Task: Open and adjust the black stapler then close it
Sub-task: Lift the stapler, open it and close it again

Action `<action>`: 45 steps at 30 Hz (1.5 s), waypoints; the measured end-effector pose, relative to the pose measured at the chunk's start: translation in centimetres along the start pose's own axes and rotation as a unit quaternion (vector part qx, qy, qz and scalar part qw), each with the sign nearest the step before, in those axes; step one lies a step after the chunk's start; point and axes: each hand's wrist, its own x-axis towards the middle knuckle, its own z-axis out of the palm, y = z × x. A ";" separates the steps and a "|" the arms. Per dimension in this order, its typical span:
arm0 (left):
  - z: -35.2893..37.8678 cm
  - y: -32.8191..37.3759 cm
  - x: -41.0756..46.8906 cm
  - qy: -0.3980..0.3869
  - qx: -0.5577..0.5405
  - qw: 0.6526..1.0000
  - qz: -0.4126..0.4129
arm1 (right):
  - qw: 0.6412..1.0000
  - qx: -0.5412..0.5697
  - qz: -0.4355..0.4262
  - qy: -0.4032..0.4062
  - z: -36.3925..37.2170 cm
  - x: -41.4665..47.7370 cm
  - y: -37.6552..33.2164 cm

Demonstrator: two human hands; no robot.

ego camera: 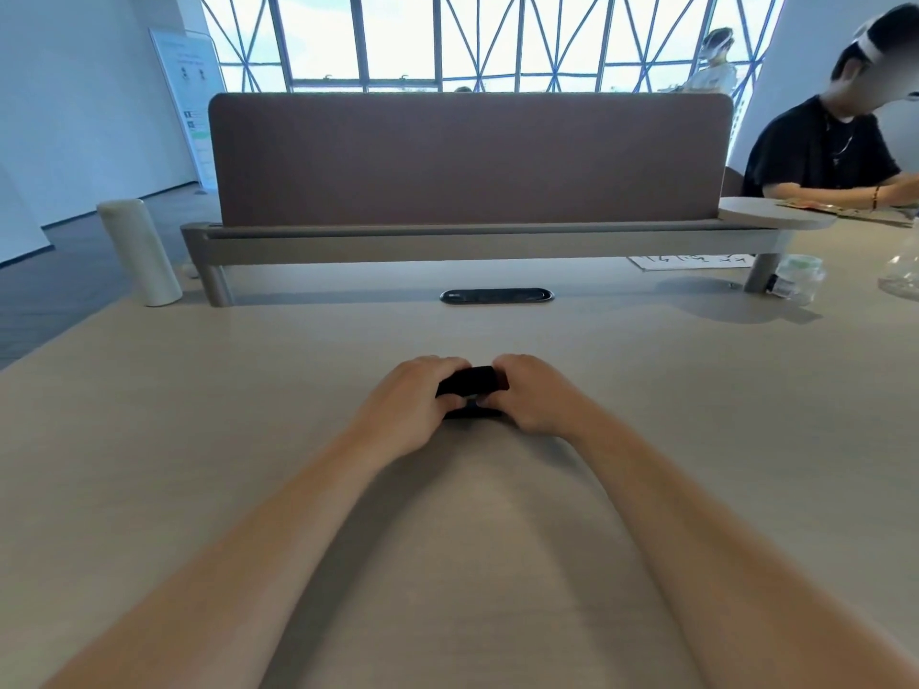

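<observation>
The black stapler lies on the light wooden table, in the middle of the head view. Both hands hold it from either side. My left hand wraps its left end, fingers over the top and thumb in front. My right hand grips its right end the same way. The two thumbs meet at the stapler's front, near its lower base. Most of the stapler's body is hidden by my fingers, so I cannot tell whether it is opened.
A brown desk divider on a grey rail stands across the far side. A cream cylinder stands at the far left, a cable port sits behind the stapler, a plastic jar and paper at far right. Another person sits beyond.
</observation>
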 end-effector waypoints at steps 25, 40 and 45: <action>-0.6 0.6 -0.2 -0.043 0.037 0.997 -0.047 | 0.999 0.037 0.024 0.009 0.1 -0.4 -0.1; -6.0 -3.8 -5.3 0.056 -0.008 0.987 -0.149 | 0.999 0.034 0.020 0.024 1.9 0.7 -5.9; -9.4 -8.0 -6.0 0.115 -0.005 0.976 -0.185 | 0.999 0.028 -0.021 0.032 3.5 4.6 -10.2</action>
